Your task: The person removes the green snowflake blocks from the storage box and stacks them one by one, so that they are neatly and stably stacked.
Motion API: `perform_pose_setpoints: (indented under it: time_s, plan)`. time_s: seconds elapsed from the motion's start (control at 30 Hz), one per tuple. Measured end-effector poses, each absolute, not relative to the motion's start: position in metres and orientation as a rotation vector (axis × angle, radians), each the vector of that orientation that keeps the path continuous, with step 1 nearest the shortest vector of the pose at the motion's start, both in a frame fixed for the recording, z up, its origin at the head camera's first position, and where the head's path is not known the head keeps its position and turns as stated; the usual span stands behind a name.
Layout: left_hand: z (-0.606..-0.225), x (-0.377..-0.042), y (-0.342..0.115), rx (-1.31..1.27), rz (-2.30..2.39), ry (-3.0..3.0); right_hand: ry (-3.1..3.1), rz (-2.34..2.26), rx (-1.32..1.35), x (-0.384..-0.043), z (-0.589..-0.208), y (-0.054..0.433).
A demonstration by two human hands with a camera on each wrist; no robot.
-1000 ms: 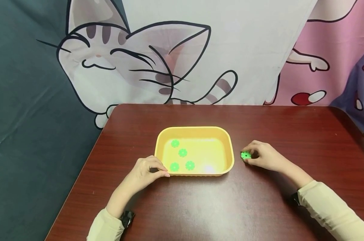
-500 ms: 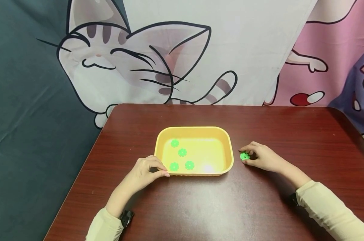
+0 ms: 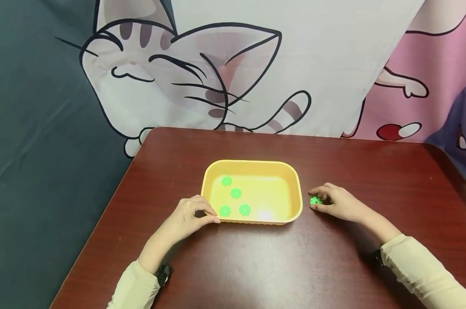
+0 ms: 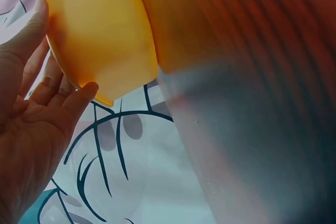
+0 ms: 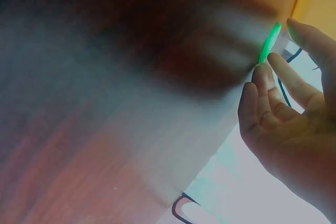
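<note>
My left hand grips the near left corner of a yellow plastic tray, thumb at the front rim. In the left wrist view, the fingers of that hand curl at the edge of the tray. To the right of the tray, my right hand has thumb and fingers curled round a green notched snowflake building disc, low over the table. The right wrist view shows this disc edge-on at the fingertips. Several like discs, one of them a snowflake disc, lie flat in the tray's left half.
The tray stands on a dark red-brown wooden table. Behind the table hangs a white cloth with a cartoon cat, a pink printed part to its right. A dark green cloth covers the left side.
The head view has shifted slightly. My right fingertips now reach a little past the snowflake disc, which earlier stuck out beyond them. The left hand stays at the tray's corner.
</note>
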State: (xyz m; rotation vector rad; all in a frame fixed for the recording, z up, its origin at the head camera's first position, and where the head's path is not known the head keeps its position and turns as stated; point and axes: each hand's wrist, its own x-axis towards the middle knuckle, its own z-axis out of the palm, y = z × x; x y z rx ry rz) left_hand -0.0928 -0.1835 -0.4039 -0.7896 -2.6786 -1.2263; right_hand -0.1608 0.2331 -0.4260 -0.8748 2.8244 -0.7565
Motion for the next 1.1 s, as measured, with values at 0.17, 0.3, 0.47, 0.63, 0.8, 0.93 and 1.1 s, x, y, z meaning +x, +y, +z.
perform_pose_setpoints:
  time_s: [0.17,0.3,0.47,0.63,0.8,0.93,1.1]
  plan:
    - [-0.402,-0.092,-0.185,-0.777,-1.224,-2.71,2.81,-0.703,-0.83,-0.161,-0.42,0.231]
    - [-0.403,-0.089,-0.186,-0.76,-1.216,-2.702,2.822,-0.657,-0.762,-0.162,-0.411,0.229]
    - [-0.401,-0.09,-0.186,-0.745,-1.207,-2.716,2.861,-0.656,-0.747,-0.163,-0.391,0.227]
    - [-0.399,-0.093,-0.184,-0.754,-1.219,-2.756,2.915,-0.755,-0.785,-0.162,-0.371,0.222]
    - [-0.4,-0.094,-0.184,-0.779,-1.208,-2.73,2.978,-0.808,-0.916,-0.165,-0.36,0.205]
    - [-0.4,-0.095,-0.185,-0.801,-1.199,-2.716,2.967,-0.84,-1.006,-0.168,-0.358,0.185]
    - [-0.401,-0.093,-0.186,-0.804,-1.237,-2.717,2.914,-0.85,-1.105,-0.172,-0.359,0.161]
